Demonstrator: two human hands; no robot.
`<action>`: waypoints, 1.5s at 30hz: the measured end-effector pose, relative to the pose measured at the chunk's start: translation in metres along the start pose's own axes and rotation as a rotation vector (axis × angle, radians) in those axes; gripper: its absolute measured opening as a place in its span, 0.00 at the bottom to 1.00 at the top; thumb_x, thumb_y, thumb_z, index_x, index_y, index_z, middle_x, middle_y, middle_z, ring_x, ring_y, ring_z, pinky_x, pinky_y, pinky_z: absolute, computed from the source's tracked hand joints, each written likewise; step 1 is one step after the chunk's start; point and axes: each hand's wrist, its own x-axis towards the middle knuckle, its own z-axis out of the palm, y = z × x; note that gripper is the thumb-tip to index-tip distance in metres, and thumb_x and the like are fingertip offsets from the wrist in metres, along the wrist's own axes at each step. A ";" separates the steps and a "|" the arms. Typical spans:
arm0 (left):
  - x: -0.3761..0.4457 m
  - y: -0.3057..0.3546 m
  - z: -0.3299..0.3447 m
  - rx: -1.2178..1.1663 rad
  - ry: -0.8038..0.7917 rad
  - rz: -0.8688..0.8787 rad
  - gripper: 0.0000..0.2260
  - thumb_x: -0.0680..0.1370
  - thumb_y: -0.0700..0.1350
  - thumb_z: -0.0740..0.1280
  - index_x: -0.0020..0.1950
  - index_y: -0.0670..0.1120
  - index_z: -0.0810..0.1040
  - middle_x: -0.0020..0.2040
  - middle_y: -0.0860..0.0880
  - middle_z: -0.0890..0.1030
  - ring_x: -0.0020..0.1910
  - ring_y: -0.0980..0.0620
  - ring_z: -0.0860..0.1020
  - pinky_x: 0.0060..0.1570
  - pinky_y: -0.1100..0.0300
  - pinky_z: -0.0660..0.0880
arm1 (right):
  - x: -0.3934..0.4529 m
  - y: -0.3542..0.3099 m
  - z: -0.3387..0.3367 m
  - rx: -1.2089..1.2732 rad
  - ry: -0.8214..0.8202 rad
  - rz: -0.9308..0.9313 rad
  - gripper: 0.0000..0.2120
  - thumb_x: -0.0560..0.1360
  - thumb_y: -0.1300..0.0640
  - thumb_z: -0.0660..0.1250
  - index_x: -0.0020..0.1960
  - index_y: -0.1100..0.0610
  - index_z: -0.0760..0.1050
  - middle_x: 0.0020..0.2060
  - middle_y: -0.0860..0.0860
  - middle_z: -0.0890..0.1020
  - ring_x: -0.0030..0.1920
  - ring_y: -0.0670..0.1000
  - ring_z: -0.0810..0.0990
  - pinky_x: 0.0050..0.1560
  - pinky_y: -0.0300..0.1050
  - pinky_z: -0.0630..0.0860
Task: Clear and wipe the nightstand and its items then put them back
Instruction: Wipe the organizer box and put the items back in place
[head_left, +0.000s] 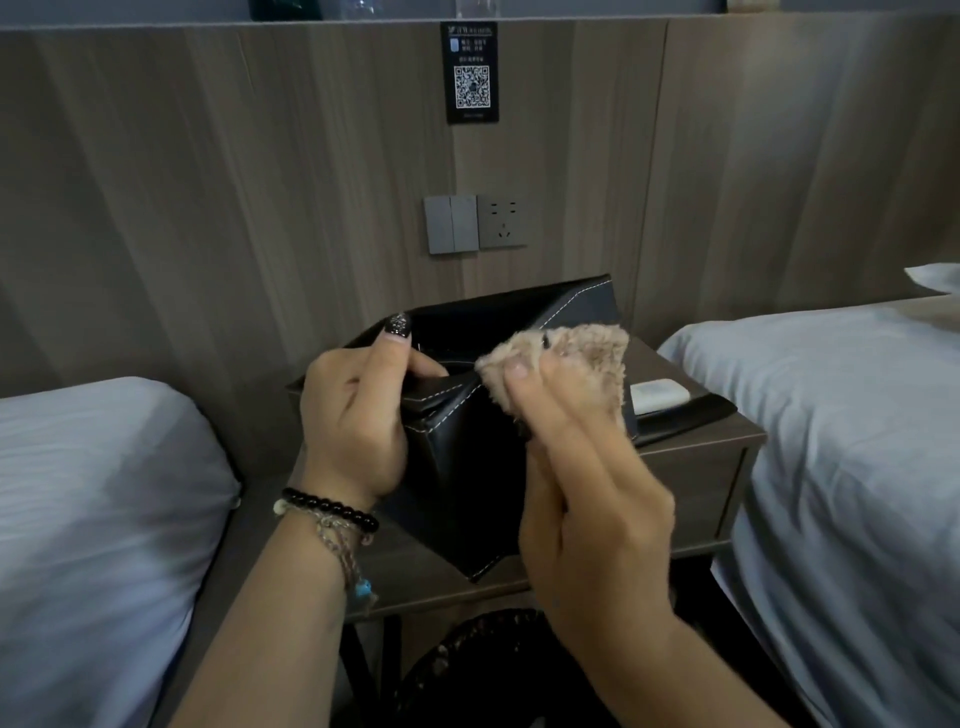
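Black box (467, 467) with white stitching — tan fluffy cloth (571, 364) — grey-brown wood-grain nightstand (701, 467).

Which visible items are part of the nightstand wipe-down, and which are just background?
In play:
- black stitched leather box, gripped by left hand
- fuzzy tan cloth, pinched by right hand
- brown wooden nightstand
- white remote on flat black tray

Background:
- two beds
- grey wall switches and socket
- black QR placard
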 end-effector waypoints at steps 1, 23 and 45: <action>0.000 0.000 0.000 0.013 0.004 0.008 0.22 0.76 0.59 0.55 0.32 0.53 0.84 0.30 0.49 0.83 0.32 0.48 0.80 0.40 0.49 0.72 | -0.007 -0.002 -0.003 0.027 -0.012 -0.039 0.14 0.80 0.66 0.60 0.63 0.60 0.77 0.62 0.55 0.78 0.66 0.52 0.75 0.62 0.56 0.76; -0.002 0.005 0.001 -0.106 0.062 -0.025 0.21 0.74 0.59 0.56 0.30 0.55 0.84 0.27 0.54 0.82 0.29 0.58 0.78 0.35 0.63 0.70 | -0.045 -0.003 -0.020 0.084 -0.102 -0.071 0.18 0.73 0.70 0.64 0.61 0.58 0.78 0.60 0.56 0.80 0.64 0.55 0.78 0.60 0.56 0.77; -0.037 0.005 -0.011 0.267 0.038 0.220 0.20 0.78 0.50 0.55 0.32 0.50 0.81 0.27 0.46 0.79 0.29 0.47 0.78 0.29 0.49 0.71 | -0.028 0.047 -0.005 0.238 -0.021 0.604 0.18 0.77 0.70 0.60 0.62 0.56 0.79 0.59 0.44 0.81 0.62 0.39 0.77 0.65 0.34 0.70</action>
